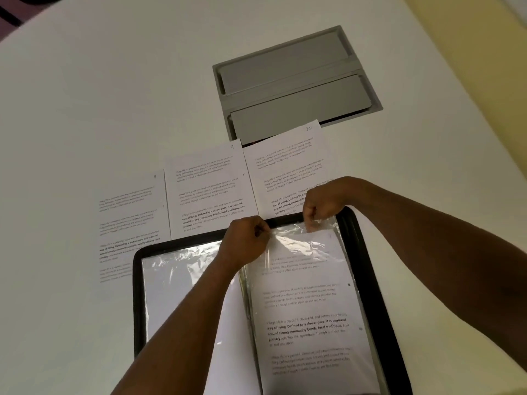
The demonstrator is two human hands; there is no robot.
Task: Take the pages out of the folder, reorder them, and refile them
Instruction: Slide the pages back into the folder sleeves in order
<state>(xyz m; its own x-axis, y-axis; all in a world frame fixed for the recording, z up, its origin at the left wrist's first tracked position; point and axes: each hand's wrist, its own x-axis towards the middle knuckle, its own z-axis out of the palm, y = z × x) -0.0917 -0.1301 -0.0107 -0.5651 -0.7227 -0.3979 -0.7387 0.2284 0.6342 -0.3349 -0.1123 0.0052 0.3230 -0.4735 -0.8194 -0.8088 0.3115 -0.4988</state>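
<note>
You are working at a plain white table (pixel 114 95); a rectangular grey metal cable hatch (pixel 293 81) with two flat lids is set flush into it; a pale yellow surface (pixel 496 32) borders your far right; a dark object (pixel 11 12) sits at top left, unidentifiable.

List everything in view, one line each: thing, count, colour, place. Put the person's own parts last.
folder: one, black rim, open on the table near the camera.
plastic sleeves: at least two, clear, inside the folder, left and right halves.
sleeved page: one, white with printed text, in the right sleeve, its top at the opening.
loose pages: three, white with text, in a row on the table beyond the folder.
cable hatch: one, grey, set into the table behind the pages.
table: one, white.
left hand: pinches the right sleeve's top edge.
right hand: pinches at the top of the right sleeve.
</note>
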